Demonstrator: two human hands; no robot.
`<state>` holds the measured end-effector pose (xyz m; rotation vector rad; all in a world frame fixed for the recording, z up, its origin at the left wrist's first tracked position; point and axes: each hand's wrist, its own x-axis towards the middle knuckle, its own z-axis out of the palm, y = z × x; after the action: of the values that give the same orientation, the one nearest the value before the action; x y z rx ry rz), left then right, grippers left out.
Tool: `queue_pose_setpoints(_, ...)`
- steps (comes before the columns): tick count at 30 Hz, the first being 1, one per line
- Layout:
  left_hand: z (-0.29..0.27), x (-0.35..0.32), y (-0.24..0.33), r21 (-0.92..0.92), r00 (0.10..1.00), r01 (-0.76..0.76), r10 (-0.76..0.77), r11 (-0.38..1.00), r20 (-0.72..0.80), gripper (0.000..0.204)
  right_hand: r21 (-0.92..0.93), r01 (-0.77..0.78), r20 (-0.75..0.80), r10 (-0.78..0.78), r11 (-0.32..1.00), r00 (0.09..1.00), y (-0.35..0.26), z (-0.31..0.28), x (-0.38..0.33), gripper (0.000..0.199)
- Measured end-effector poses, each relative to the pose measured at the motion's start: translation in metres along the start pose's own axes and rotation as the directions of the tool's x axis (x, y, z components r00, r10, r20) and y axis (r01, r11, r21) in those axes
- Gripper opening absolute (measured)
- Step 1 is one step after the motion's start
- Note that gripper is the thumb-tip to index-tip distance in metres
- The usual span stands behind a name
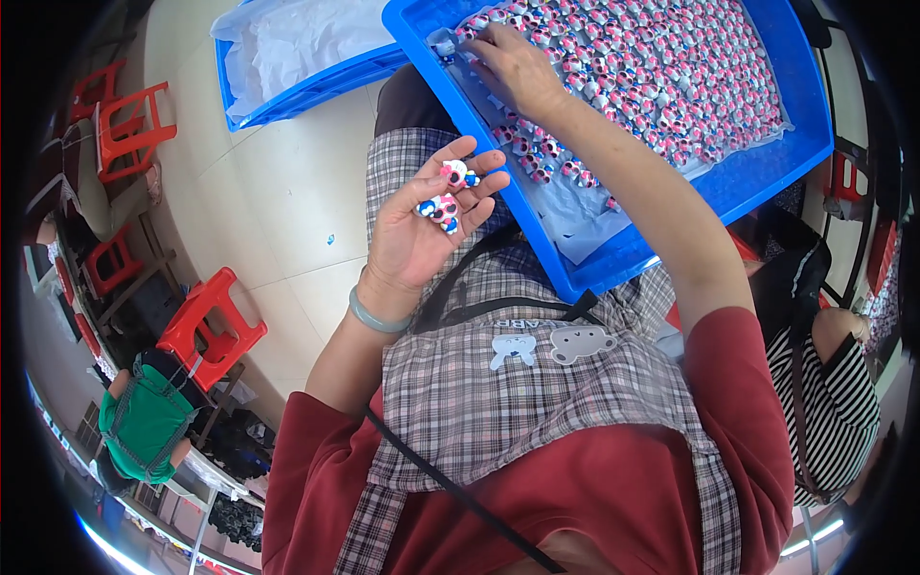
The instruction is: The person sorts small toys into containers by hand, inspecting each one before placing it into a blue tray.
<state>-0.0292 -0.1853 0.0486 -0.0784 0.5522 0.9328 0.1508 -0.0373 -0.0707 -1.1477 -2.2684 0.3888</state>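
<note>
My left hand (402,216) is palm up, its fingers curled around two or so small toy figures (448,199) in white, pink and blue. Above the left wall of a large blue tray (813,129), my right hand (517,72) reaches down with fingers bent together, near the tray's far left corner. Whatever its fingertips grip is hidden. Rows of similar little figures (652,77) fill most of the tray, on a pale sheet liner (575,225). A few blue-and-white pieces (444,48) lie beside my right fingertips.
Left of my tray stands another blue tray (316,110) lined with white sheeting (316,48). Red plastic stools (213,321) stand on the tiled floor (278,211) at left. A person in green (149,422) sits at lower left, another in stripes (834,402) at right.
</note>
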Motion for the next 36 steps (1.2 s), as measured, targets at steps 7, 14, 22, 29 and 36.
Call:
queue_pose_setpoints(7, -0.004, -0.003, 0.005, -0.022, 0.999, -0.037, 0.037, 0.999, 0.000, 0.048, -0.441, 0.036, 0.197, 0.057, 0.897, 0.979, -0.005, 0.023, 0.036, 0.035)
queue_pose_setpoints(14, -0.006, -0.001, 0.005, -0.003, 0.999, -0.034, 0.034, 0.999, -0.021, 0.048, -0.213, 0.202, 0.166, -0.168, 0.956, 0.972, 0.014, 0.032, 0.036, 0.026)
queue_pose_setpoints(22, -0.010, 0.000, 0.006, -0.031, 0.999, -0.042, 0.041, 0.999, -0.035, 0.048, -0.209, 0.242, 0.027, -0.242, 0.947, 0.970, 0.007, 0.003, 0.024, 0.027)
queue_pose_setpoints(29, -0.013, 0.000, 0.008, -0.043, 0.996, -0.054, 0.051, 0.998, -0.070, 0.046, 0.646, -0.627, 0.515, 0.357, 0.436, 0.779, -0.006, -0.037, -0.028, 0.034)
queue_pose_setpoints(36, -0.011, -0.001, 0.006, -0.040, 0.997, -0.048, 0.045, 0.998, -0.066, 0.046, 0.286, -0.142, 0.299, 0.053, 0.948, 0.953, -0.018, -0.032, -0.045, 0.037)
